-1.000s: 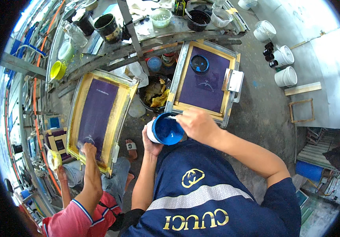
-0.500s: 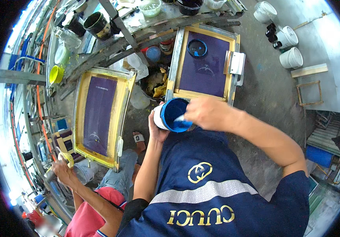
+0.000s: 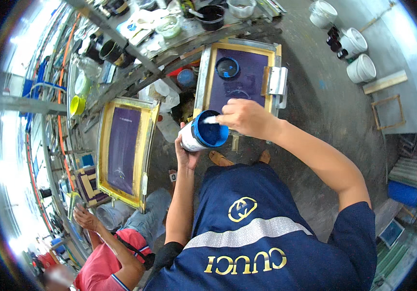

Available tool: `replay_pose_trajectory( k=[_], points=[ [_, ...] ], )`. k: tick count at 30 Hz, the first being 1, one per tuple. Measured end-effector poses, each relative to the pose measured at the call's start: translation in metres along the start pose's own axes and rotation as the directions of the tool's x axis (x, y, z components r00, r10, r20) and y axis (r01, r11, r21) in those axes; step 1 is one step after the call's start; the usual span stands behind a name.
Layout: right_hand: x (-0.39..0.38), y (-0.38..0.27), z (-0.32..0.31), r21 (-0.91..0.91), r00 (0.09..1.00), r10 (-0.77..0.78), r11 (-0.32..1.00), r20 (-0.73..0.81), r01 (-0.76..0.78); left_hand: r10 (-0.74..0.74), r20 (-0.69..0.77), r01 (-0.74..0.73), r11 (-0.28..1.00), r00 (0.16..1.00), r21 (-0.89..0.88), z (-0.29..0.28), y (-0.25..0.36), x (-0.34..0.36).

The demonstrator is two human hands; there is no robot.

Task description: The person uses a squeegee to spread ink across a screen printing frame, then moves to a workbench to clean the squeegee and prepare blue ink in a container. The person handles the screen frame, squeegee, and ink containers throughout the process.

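My left hand (image 3: 187, 153) is wrapped round a white tub (image 3: 189, 138) from its left side and below. The tub is tilted, its mouth facing right, with dark blue ink (image 3: 211, 133) inside and blue smeared on its rim. My right hand (image 3: 248, 118) is closed on a pale, flat stirrer (image 3: 210, 120), whose end reaches into the mouth near its far side. Just beyond my hands stands a screen-printing frame (image 3: 199, 80) with purple mesh. A blue-rimmed round lid (image 3: 228, 68), dark inside, lies on that mesh. At the frame's right edge sits a metal-and-wood piece (image 3: 277, 81).
A second printing frame (image 3: 102, 145) leans at left, beside a co-worker in a red shirt (image 3: 104, 259). A cluttered bench (image 3: 155, 65) with ink pots crosses the far side. White buckets (image 3: 361, 69) stand at far right. Clear jugs (image 3: 162, 94) sit under the bench.
The stirrer and my right hand have shifted from the tub's near side to its far side. The tub has moved slightly left. My view has shifted, and bare feet now show below the tub.
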State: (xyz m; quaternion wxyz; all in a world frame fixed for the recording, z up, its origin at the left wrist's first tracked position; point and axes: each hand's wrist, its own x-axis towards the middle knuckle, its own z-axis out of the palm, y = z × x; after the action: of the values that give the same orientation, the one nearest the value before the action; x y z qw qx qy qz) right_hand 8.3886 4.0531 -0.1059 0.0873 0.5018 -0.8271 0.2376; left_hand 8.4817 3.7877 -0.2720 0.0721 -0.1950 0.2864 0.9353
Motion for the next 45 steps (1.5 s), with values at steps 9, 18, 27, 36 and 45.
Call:
replay_pose_trajectory(
  k=[9,18,27,36,45],
  points=[
    [-0.073,0.041,-0.025,0.01,0.995,0.067,0.998,-0.079,-0.066,0.059,-0.013,-0.056,0.979,0.998,0.198,0.021,-0.036,0.026],
    [-0.124,0.054,-0.026,-0.012,0.949,0.201,0.978,-0.243,-0.21,0.153,-0.066,-0.119,0.926,0.986,0.358,0.035,-0.046,0.045],
    [-0.142,0.054,-0.042,0.04,0.897,0.309,0.949,-0.316,-0.313,0.168,-0.125,-0.099,0.898,0.978,0.428,0.054,-0.051,0.044],
    [-0.146,0.055,-0.037,0.082,0.861,0.363,0.93,-0.357,-0.358,0.145,-0.148,-0.07,0.903,0.978,0.424,0.045,-0.05,0.051],
    [-0.146,0.066,-0.024,0.074,0.841,0.437,0.896,-0.319,-0.438,0.123,-0.176,-0.05,0.929,0.977,0.368,0.035,-0.044,0.057]
  ],
)
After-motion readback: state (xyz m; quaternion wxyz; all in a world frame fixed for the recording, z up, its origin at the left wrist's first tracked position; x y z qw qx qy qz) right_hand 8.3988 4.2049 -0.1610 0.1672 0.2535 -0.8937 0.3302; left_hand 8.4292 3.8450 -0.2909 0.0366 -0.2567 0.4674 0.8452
